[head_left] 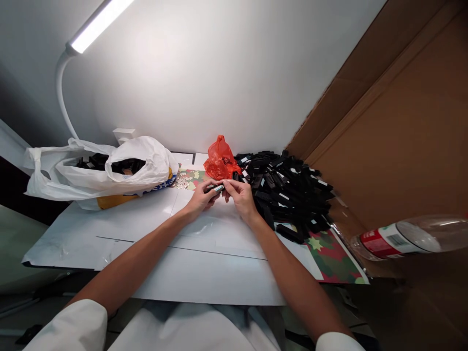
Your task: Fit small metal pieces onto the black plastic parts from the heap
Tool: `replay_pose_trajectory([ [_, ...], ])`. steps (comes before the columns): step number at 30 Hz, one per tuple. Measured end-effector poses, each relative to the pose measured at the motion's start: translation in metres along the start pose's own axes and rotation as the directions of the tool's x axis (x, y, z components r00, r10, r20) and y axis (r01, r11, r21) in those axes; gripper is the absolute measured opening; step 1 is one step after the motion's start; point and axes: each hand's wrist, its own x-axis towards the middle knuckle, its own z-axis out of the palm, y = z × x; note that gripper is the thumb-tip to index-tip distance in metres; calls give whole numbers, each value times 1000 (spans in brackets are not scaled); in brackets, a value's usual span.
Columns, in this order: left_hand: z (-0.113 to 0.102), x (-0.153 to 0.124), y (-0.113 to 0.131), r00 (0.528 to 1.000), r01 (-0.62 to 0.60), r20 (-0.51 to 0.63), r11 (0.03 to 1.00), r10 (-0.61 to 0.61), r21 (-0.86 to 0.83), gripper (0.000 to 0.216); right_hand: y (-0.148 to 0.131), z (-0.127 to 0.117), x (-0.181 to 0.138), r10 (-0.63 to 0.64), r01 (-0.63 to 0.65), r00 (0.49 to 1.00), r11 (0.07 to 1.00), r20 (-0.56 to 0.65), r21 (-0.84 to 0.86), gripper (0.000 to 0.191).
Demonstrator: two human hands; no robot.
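Observation:
Over the middle of the white-covered table my two hands meet, fingertips close together. My left hand is closed around a small black piece with a silvery face. My right hand pinches at the right end of that piece; whatever lies between its thumb and finger is too small to make out. Just beyond the fingers stands a crumpled red plastic bag. To the right of my right hand spreads a large heap of black plastic pieces, some with white labels.
A white plastic bag with black pieces inside sits at the left. Small shiny bits lie on camouflage-patterned sheeting behind my left hand. A bright lamp leans over from the left. Cardboard and a plastic bottle are at the right.

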Motion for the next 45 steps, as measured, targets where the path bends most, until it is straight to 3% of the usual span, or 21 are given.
replay_pose_trajectory([
  [6,1,0,-1,1000,12,-13,1000,-12,-1,43,1,-1,0,11,-11,1000,999,18,-35,53],
  [15,5,0,-5,992,-109,-56,993,111,40,46,6,5,-6,-54,52,999,987,-4,-151,53],
  [23,3,2,-7,994,-97,-50,995,98,26,45,12,5,-7,-61,56,998,985,-23,-161,53],
  [28,3,2,-3,997,-64,-39,998,63,-19,47,3,7,-3,-52,49,998,994,-28,-97,56],
  [32,1,1,2,1000,-3,16,995,4,-100,52,-3,4,0,35,-33,996,999,-76,33,63],
  [36,0,-1,7,996,46,78,992,-37,-119,54,-4,1,-1,146,-150,988,986,55,76,70],
  [40,-2,-5,11,986,84,152,990,-66,-112,53,-3,2,-3,172,-202,962,971,213,127,74],
  [45,-6,-8,17,947,172,286,983,-146,-68,47,-2,4,-3,194,-247,940,955,280,166,80],
])
